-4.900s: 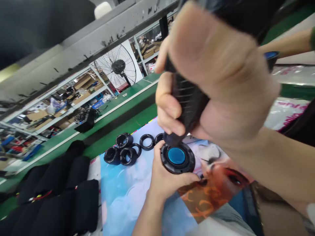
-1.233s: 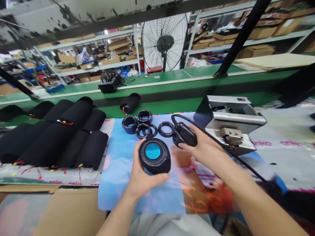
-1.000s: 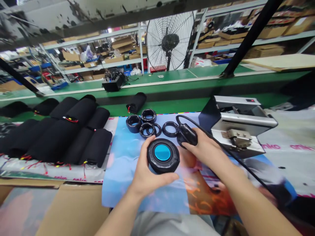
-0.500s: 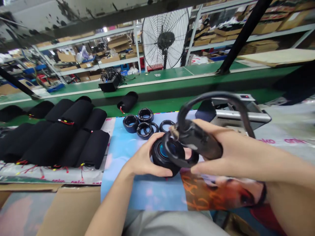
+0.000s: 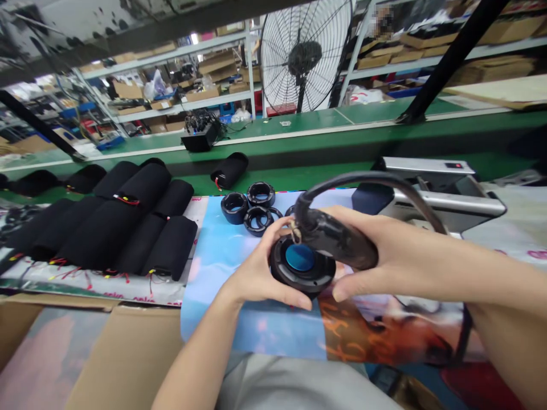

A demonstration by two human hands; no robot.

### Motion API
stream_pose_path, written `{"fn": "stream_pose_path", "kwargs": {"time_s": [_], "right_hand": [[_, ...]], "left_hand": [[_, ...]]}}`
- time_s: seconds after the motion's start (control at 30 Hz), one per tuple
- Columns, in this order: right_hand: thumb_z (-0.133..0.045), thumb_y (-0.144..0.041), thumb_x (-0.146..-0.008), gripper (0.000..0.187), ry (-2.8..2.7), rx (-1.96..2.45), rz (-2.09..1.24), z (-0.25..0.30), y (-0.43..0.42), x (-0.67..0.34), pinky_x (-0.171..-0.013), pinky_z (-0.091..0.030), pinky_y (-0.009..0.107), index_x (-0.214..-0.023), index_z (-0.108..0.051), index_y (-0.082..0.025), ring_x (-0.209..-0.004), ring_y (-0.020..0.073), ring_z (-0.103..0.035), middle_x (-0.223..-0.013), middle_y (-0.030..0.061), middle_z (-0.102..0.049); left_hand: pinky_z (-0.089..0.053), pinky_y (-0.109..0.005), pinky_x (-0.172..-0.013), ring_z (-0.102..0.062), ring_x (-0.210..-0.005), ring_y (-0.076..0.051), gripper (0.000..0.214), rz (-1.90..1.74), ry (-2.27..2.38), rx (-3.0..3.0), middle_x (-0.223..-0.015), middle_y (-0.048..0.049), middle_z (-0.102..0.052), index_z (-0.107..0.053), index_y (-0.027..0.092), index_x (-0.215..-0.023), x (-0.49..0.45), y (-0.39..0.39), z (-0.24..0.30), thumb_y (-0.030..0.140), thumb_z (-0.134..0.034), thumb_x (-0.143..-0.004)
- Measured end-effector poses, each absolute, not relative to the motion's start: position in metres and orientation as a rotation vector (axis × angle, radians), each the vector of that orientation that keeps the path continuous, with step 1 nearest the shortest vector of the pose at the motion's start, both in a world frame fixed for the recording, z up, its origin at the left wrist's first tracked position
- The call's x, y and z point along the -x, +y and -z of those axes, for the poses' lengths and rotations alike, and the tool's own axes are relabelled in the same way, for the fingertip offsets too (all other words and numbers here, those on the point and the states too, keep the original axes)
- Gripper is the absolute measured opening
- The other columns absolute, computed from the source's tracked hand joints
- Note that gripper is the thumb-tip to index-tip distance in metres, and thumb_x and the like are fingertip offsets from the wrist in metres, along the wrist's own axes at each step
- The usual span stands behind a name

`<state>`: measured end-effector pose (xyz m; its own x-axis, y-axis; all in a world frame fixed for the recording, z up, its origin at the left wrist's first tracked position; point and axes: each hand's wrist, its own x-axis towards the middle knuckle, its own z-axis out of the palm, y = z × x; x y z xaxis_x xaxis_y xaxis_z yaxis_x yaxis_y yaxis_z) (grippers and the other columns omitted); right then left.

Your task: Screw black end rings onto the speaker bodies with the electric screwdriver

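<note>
My left hand (image 5: 260, 273) grips a round black part with a blue centre (image 5: 301, 265), holding it just above the printed blue sheet (image 5: 222, 256). My right hand (image 5: 384, 256) is wrapped round a black corded hand tool (image 5: 331, 236), whose front end sits right over the top edge of the round part. The tool's black cable (image 5: 376, 179) arches up and off to the right. Behind the hands lie black rings (image 5: 250, 209) in a small cluster.
Several black fabric-covered cylinders (image 5: 123, 222) with red wires lie at the left. A grey metal machine (image 5: 444, 191) stands at the right. A green conveyor (image 5: 299, 145) runs across behind, with a floor fan (image 5: 305, 54) and shelving beyond. A cardboard box (image 5: 119, 353) sits at the near left.
My right hand picked the tool up from the sheet and brought it over the round part. The ring that hung beneath the tool half a second ago is no longer apart from the part.
</note>
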<state>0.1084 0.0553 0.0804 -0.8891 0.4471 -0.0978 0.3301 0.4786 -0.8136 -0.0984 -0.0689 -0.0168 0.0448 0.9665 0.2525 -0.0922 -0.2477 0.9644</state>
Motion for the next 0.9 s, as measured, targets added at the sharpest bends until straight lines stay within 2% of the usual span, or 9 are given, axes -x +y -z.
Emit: {"fn": "stream_pose_path", "kwargs": {"time_s": [0.1, 0.23, 0.43, 0.53, 0.6, 0.7, 0.83, 0.9], "right_hand": [[-0.089, -0.034, -0.071, 0.080, -2.509, 0.795, -1.524, -0.076, 0.054, -0.112, -0.058, -0.054, 0.023, -0.146, -0.060, -0.029, -0.066, 0.0163, -0.063, -0.076, -0.0089, -0.069], [-0.089, -0.037, -0.069, 0.074, -2.471, 0.751, -1.465, -0.070, 0.053, -0.113, -0.058, -0.052, 0.024, -0.139, -0.065, -0.026, -0.065, 0.0161, -0.058, -0.078, -0.0069, -0.067], [-0.087, -0.034, -0.073, 0.073, -2.405, 0.767, -1.560, -0.064, 0.052, -0.115, -0.062, -0.056, 0.025, -0.141, -0.063, -0.025, -0.064, 0.0153, -0.057, -0.076, -0.0079, -0.064], [-0.088, -0.036, -0.071, 0.076, -2.383, 0.785, -1.550, -0.062, 0.050, -0.117, -0.071, -0.059, 0.026, -0.142, -0.062, -0.024, -0.072, 0.0171, -0.062, -0.084, -0.0054, -0.068], [-0.088, -0.036, -0.070, 0.077, -2.386, 0.788, -1.552, -0.061, 0.049, -0.117, -0.074, -0.060, 0.028, -0.142, -0.062, -0.025, -0.071, 0.0176, -0.063, -0.082, -0.0059, -0.068], [-0.087, -0.037, -0.069, 0.078, -2.393, 0.781, -1.584, -0.061, 0.051, -0.117, -0.067, -0.059, 0.029, -0.142, -0.061, -0.025, -0.059, 0.0172, -0.056, -0.068, -0.0091, -0.062], [-0.088, -0.040, -0.070, 0.069, -2.385, 0.775, -1.549, -0.062, 0.047, -0.117, -0.067, -0.060, 0.028, -0.133, -0.064, -0.029, -0.071, 0.0180, -0.064, -0.088, -0.0050, -0.072], [-0.087, -0.046, -0.070, 0.068, -2.356, 0.858, -1.508, -0.061, 0.040, -0.118, -0.059, -0.057, 0.028, -0.131, -0.063, -0.031, -0.069, 0.0201, -0.065, -0.084, -0.0052, -0.071]], "left_hand": [[-0.047, -0.053, -0.124, -0.064, -0.141, -0.039, 0.129, -1.447, 1.062, -1.289, -0.152, -0.0160, -0.064, -0.037, 0.026, -0.161, 0.089, -0.076, 0.025, 0.036, -0.109, -0.054], [-0.045, -0.052, -0.125, -0.062, -0.144, -0.038, 0.133, -1.493, 1.151, -1.229, -0.152, -0.0162, -0.063, -0.029, 0.027, -0.161, 0.079, -0.083, 0.027, 0.045, -0.108, -0.055], [-0.047, -0.052, -0.123, -0.059, -0.146, -0.040, 0.119, -1.520, 1.256, -1.211, -0.155, -0.0156, -0.061, -0.040, 0.028, -0.150, 0.066, -0.086, 0.020, 0.060, -0.104, -0.055], [-0.048, -0.051, -0.122, -0.060, -0.145, -0.039, 0.115, -1.551, 1.289, -1.181, -0.154, -0.0141, -0.061, -0.043, 0.029, -0.147, 0.062, -0.089, 0.019, 0.057, -0.105, -0.055], [-0.048, -0.051, -0.122, -0.059, -0.145, -0.039, 0.116, -1.564, 1.300, -1.169, -0.154, -0.0137, -0.061, -0.043, 0.029, -0.146, 0.061, -0.090, 0.020, 0.054, -0.107, -0.053], [-0.050, -0.052, -0.120, -0.061, -0.143, -0.039, 0.118, -1.567, 1.305, -1.166, -0.152, -0.0142, -0.062, -0.043, 0.028, -0.146, 0.059, -0.090, 0.020, 0.053, -0.107, -0.051], [-0.050, -0.053, -0.119, -0.062, -0.141, -0.039, 0.115, -1.577, 1.303, -1.177, -0.151, -0.0143, -0.062, -0.044, 0.028, -0.145, 0.059, -0.090, 0.018, 0.053, -0.107, -0.053], [-0.050, -0.052, -0.120, -0.061, -0.142, -0.039, 0.116, -1.592, 1.310, -1.181, -0.152, -0.0138, -0.061, -0.044, 0.029, -0.146, 0.058, -0.091, 0.018, 0.052, -0.108, -0.051]]}}
